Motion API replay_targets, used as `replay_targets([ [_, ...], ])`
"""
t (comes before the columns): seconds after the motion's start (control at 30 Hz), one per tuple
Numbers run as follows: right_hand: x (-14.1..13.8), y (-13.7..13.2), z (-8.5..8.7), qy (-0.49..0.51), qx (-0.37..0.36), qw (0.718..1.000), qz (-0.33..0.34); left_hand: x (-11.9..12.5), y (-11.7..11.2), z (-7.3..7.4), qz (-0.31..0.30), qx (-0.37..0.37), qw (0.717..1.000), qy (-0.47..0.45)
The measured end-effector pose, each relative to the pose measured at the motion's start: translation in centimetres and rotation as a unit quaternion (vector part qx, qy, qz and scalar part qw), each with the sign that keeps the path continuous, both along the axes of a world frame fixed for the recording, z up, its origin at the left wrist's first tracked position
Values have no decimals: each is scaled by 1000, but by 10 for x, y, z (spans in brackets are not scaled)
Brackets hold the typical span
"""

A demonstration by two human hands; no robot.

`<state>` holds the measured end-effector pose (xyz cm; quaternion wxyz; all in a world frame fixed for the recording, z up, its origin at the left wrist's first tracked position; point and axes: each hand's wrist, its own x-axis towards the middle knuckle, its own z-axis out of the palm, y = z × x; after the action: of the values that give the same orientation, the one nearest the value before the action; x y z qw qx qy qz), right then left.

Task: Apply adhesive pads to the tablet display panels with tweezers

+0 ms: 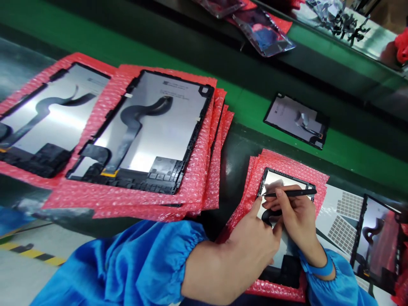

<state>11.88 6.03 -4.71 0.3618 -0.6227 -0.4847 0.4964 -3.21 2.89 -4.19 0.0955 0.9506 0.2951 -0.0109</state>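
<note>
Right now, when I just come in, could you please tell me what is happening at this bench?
A person in blue sleeves is working with both hands on a screen panel lying on red bubble wrap. The right hand holds a slim black tool, probably tweezers, its tip near the panel's edge. The left hand has its index finger at that same edge, close to the tip. To the left, a larger-looking panel rests on stacked bubble wrap.

Likely an electronics workshop: screen panels, hazard tape.
</note>
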Motion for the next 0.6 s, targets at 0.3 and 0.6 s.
replay_targets([
  [0.3,-2,5,0,43,-18,999,-15,-6,18,0,-25,-65,998,4],
  [0.6,54,-30,4,61,97,986,-119,-29,25,22,136,-89,982,-96],
])
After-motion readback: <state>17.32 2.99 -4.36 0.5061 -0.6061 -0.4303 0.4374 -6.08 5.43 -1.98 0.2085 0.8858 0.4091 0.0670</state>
